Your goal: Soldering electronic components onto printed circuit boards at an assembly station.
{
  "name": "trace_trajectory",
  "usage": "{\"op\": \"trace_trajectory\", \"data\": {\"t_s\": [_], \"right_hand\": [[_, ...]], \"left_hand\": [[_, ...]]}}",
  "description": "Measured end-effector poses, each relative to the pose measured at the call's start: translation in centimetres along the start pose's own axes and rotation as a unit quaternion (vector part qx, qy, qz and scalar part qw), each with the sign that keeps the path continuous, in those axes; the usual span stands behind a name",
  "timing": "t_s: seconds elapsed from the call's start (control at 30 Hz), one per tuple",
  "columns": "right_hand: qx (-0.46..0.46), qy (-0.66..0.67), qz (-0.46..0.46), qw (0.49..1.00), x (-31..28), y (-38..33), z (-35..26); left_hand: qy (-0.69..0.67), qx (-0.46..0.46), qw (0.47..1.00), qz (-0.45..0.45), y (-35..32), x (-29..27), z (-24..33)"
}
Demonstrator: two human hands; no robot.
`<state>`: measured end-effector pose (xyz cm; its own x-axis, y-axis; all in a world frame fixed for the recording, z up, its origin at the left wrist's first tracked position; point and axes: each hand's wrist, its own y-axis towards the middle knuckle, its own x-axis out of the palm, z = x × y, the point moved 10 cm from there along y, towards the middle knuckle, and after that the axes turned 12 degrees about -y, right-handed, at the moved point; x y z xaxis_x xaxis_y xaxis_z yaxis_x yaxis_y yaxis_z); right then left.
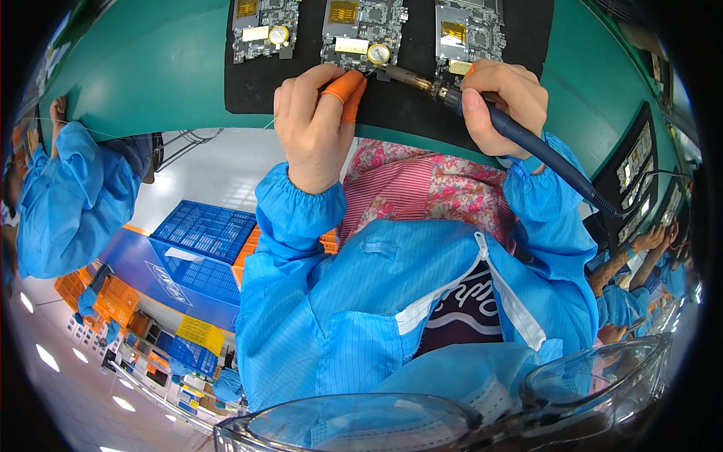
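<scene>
A pair of clear safety glasses point(422, 422) fills the bottom edge, closest to the lens, with a blue cleanroom smock point(376, 316) and a pink floral apron point(422, 184) just above it. The left hand point(316, 124) rests at the near edge of a black mat point(248, 83), its fingers curled, with orange finger cots point(345, 89) on thumb and forefinger pinched around a thin solder wire point(369, 71) that leads to the middle circuit board point(361, 30). The right hand point(501, 102) is closed around a dark blue soldering iron point(527, 143), held like a pen; its metal tip points left and meets a round silver coin cell point(378, 53) on that middle board. Two more circuit boards lie on the mat, one to the left point(260, 30) and one to the right point(467, 30). The mat lies on a green bench top point(151, 68). A co-worker's blue sleeve point(68, 196) reaches the bench on the left. Blue crates point(203, 233) stand on the floor below.
</scene>
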<state>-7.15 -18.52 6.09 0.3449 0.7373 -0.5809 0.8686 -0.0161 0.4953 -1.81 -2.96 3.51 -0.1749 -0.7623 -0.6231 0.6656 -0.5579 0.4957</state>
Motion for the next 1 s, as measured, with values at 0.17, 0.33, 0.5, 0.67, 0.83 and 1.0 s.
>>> {"op": "trace_trajectory", "data": {"t_s": [0.17,0.33,0.5,0.67,0.83,1.0], "right_hand": [[0.015,0.01,-0.005,1.0,-0.1,-0.3,0.1],[0.098,0.056,0.065,0.992,-1.8,-1.7,2.0],[0.151,0.138,0.126,0.971,-2.6,-3.5,3.9],[0.181,0.184,0.215,0.942,-4.8,-6.3,5.8],[0.189,0.182,0.308,0.915,-9.6,-9.5,7.5],[0.207,0.109,0.301,0.924,-13.1,-10.0,7.8]], "left_hand": [[-0.067,-0.036,0.995,0.063,0.0,-2.1,-1.1],[0.013,-0.116,0.978,0.171,-0.1,-7.9,-6.3],[-0.102,-0.33,0.926,0.153,-2.3,-7.4,-12.4],[-0.118,-0.311,0.93,0.157,-2.7,-6.5,-10.3],[-0.138,-0.308,0.932,0.132,-4.1,-3.9,-7.0],[-0.162,-0.25,0.953,0.054,-4.0,-2.2,-4.2]]}}
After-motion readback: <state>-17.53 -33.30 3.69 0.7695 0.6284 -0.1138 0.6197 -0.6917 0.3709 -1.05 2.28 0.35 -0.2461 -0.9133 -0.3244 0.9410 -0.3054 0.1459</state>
